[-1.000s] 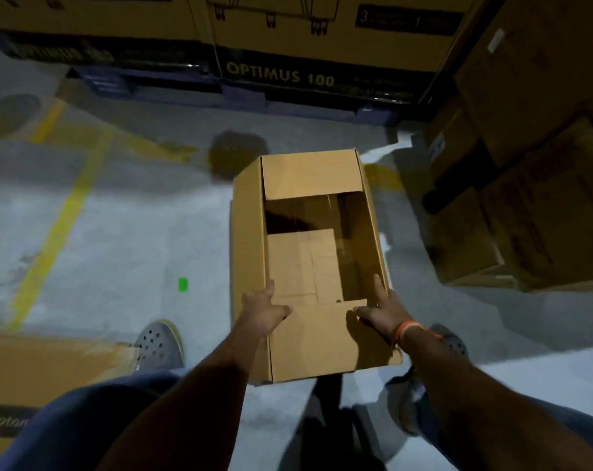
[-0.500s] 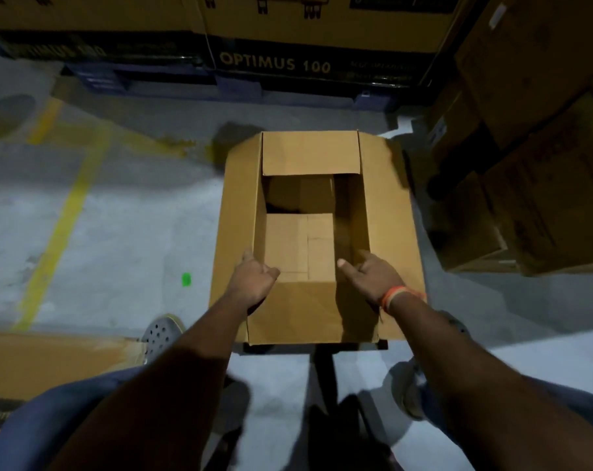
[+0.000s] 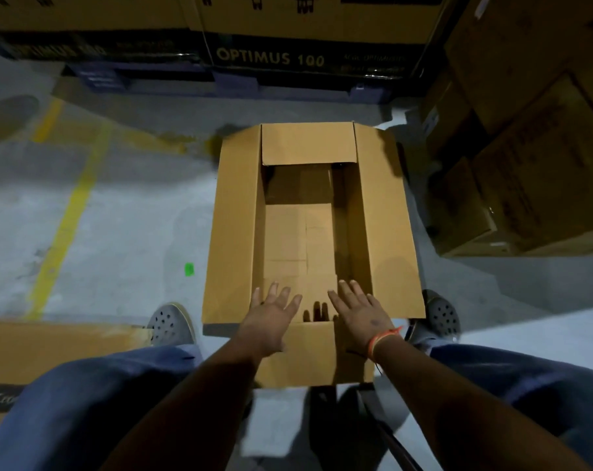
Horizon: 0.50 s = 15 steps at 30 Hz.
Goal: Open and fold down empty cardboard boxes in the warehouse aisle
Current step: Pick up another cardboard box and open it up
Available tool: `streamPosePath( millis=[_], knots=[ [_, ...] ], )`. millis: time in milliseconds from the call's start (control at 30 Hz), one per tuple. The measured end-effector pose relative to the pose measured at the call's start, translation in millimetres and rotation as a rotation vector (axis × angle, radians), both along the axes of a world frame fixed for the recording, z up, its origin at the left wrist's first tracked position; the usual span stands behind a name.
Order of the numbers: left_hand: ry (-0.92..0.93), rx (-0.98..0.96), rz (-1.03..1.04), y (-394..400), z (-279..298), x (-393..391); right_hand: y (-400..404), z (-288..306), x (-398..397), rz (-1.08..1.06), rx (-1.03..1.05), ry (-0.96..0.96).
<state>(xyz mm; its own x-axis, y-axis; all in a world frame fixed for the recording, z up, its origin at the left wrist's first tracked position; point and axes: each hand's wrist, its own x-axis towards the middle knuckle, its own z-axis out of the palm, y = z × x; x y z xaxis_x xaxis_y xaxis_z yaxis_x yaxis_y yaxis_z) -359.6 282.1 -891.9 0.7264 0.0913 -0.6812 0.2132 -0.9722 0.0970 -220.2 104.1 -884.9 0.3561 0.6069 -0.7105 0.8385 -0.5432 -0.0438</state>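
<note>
- The cardboard box sits on the concrete floor of the aisle, straight ahead of the person and between their two shoes, with its top open to the camera.
- Its long side flaps are spread outward and lie nearly flat; the far flap and the near flap are turned out as well, so the inside bottom panels show.
- The left hand reaches over the near edge with straight, spread fingers, palm down, gripping nothing.
- The right hand, with an orange band at the wrist, mirrors it just beside, fingers likewise straight and parted, holding nothing.
- Whether the palms touch the near flap or hover above it cannot be told.
- Both hands sit side by side at the near edge, which likely serves to press that flap down evenly and steady the box.
- Judged from this, the top is opened and the body is not yet flattened.
- Stacked cartons stand close on the right.
</note>
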Motion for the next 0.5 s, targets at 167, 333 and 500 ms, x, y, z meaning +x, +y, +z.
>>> streamPosePath(
  millis=[167,333,500],
  knots=[
    [0.084,0.020,-0.072,9.6,-11.6,-4.9,4.1,-17.3,13.7,0.023,-0.118,0.122],
    [0.203,-0.192,-0.042,14.7,-10.5,-15.9,5.6,-2.4,-6.9,-0.049,-0.147,0.285],
    [0.286,-0.849,0.739,19.7,-35.3,-19.6,8.0,4.4,-16.3,-1.000,0.154,0.974]
  ],
)
